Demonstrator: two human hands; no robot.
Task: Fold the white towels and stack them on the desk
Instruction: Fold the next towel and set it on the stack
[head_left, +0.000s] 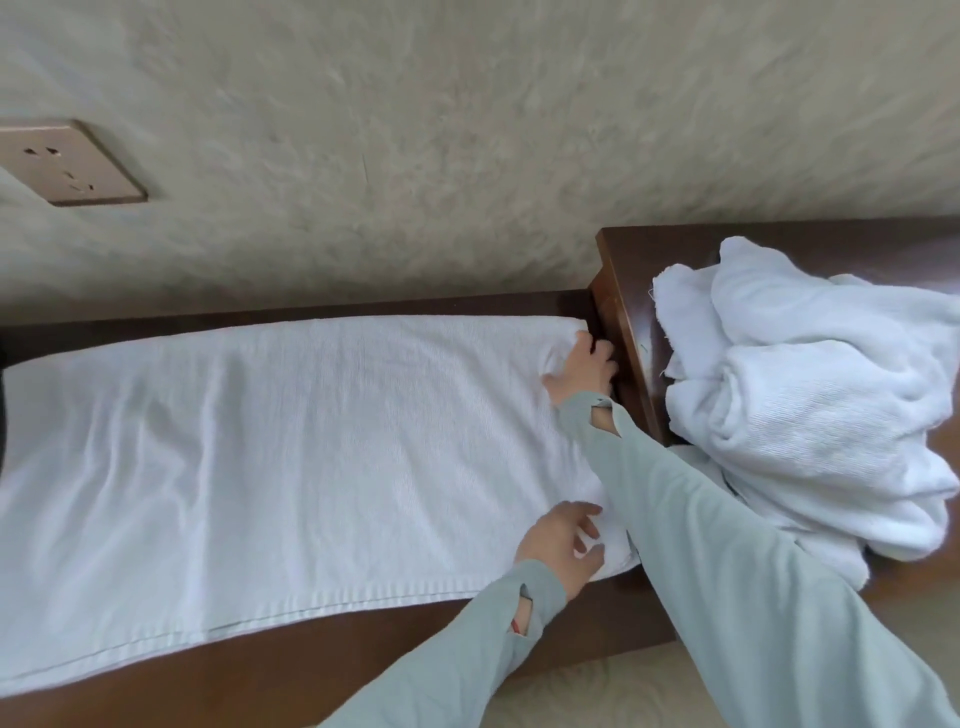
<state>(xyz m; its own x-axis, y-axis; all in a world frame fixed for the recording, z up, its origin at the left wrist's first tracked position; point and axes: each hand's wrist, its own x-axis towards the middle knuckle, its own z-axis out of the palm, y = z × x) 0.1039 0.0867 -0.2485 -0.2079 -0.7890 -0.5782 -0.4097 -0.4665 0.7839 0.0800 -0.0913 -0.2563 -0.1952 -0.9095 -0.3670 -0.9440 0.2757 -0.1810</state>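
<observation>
White towel (291, 431) spread flat on the brown surface (311, 670), long axis running left to right, parallel to the wall. Both hands at its right-hand short edge: right hand (582, 371) on the far corner, fingers bent onto the cloth, grip not fully visible; left hand (558, 540) on the near corner, fingers curled and pinching the hem. Remaining length of cloth extending leftward, away from both hands, so a fold along the long axis would carry this edge to the left. Heap of unfolded towels (810, 405) on the raised ledge (623, 291) just right of the hands.
</observation>
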